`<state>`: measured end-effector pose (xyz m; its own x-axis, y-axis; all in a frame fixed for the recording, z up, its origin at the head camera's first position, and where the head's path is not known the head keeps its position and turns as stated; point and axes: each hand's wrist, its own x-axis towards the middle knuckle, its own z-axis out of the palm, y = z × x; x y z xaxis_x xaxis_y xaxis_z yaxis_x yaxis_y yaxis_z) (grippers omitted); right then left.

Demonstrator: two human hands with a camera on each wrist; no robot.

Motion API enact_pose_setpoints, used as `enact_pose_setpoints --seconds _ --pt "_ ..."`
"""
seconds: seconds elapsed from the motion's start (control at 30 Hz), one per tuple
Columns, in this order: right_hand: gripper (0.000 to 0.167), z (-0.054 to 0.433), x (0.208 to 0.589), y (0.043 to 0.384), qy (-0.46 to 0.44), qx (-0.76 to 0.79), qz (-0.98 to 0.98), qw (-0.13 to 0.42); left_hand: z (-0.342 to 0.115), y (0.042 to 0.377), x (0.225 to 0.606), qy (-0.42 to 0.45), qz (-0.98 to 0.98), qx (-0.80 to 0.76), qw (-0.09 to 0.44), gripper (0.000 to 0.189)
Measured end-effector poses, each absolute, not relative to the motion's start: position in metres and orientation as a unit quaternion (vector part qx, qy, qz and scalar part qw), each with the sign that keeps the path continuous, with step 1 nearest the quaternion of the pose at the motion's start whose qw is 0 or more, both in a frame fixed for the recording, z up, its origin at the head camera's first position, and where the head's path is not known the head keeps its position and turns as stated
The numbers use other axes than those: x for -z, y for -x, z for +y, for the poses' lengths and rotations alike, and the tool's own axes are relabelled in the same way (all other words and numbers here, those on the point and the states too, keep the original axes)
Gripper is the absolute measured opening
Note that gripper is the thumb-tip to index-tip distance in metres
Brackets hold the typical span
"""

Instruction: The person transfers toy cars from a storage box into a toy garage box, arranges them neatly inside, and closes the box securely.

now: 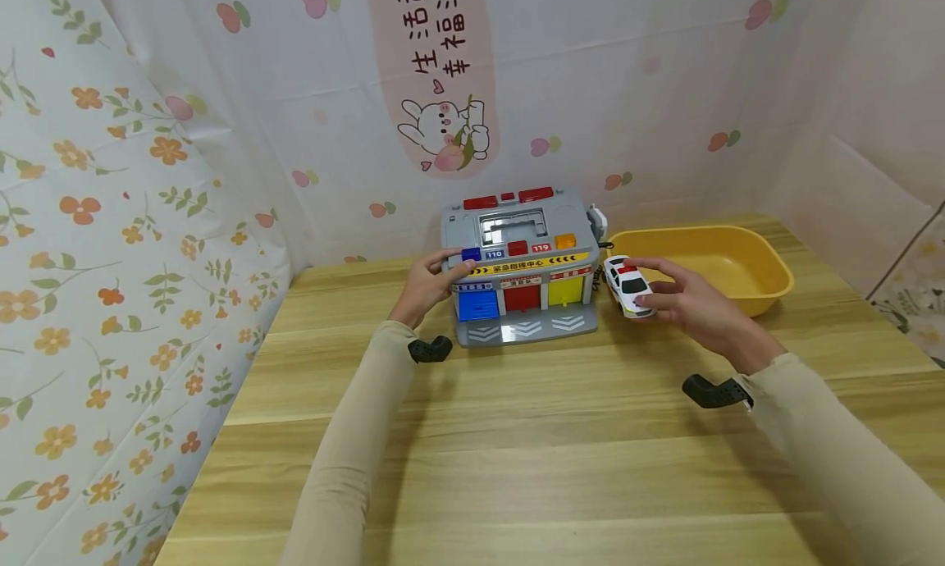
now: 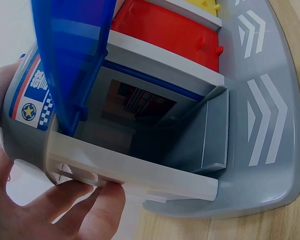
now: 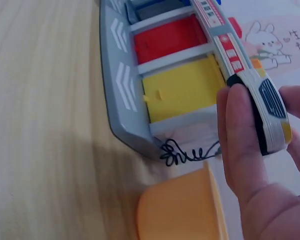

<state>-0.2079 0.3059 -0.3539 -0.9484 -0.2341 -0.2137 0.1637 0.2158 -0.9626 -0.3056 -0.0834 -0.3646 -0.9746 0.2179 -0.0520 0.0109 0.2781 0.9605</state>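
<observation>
A grey toy emergency garage (image 1: 514, 258) stands at the back of the table, with blue, red and yellow doors. Its blue door (image 2: 77, 55) is swung up in the left wrist view, and the bay behind it shows a dark inside. My left hand (image 1: 431, 283) grips the garage's upper left corner, thumb by the blue roof light (image 1: 470, 255) and fingers against the side wall. The red door (image 1: 522, 303) and yellow door (image 1: 565, 292) are down. Right of the garage, my right hand (image 1: 682, 297) pinches a white toy car (image 1: 630, 286) with a red roof light, above the table.
A yellow plastic basin (image 1: 709, 234) stands at the back right, behind my right hand. A coiled black cord (image 3: 182, 153) hangs at the garage's right side. Behind everything runs a printed curtain (image 1: 295, 82). The wooden table (image 1: 517, 451) extends toward me.
</observation>
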Motion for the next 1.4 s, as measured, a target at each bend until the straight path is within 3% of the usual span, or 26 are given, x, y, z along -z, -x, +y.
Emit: enact_pose_setpoints --seconds 0.57,1.07,1.4 --pt "0.073 0.286 0.381 0.188 0.08 0.657 0.721 0.204 -0.08 0.306 0.364 -0.074 0.788 -0.602 0.104 0.056" --pt "0.071 0.223 0.4 0.198 0.065 0.618 0.734 0.275 -0.085 0.307 0.365 -0.078 0.783 -0.609 0.098 0.052" --pt "0.067 0.188 0.404 0.203 0.056 0.632 0.719 0.284 -0.084 0.307 0.369 -0.076 0.782 -0.611 0.095 0.05"
